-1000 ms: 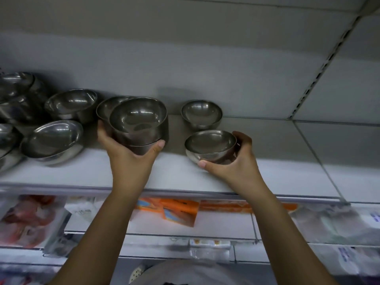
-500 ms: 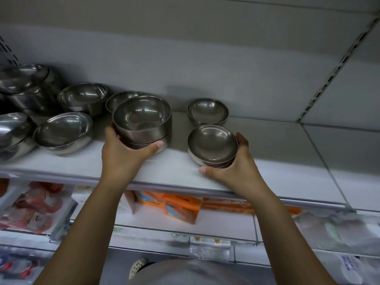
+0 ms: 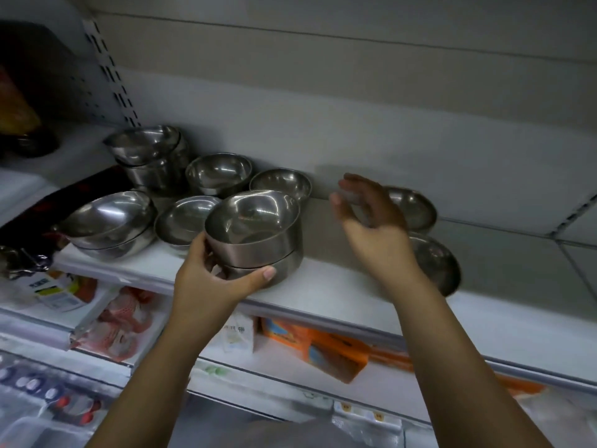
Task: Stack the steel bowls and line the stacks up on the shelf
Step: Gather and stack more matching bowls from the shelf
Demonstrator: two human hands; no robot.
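My left hand grips a stack of two steel bowls near the front of the white shelf; the top bowl sits tilted. My right hand hovers in the air to the right of that stack, fingers loosely spread, holding nothing. Behind and below it, partly hidden by my wrist, a small steel bowl rests on the shelf, and another small bowl stands further back by the wall. More steel bowls sit to the left: a wide stack, a tall stack and single bowls.
A slotted upright and dark goods stand at the far left. The shelf runs on to the right past a seam. Below lie packaged goods, among them an orange box and pink packets.
My right hand let go of the small bowl and rose up and left, now held in the air. The view swung right; my left hand kept its grip on the stack.
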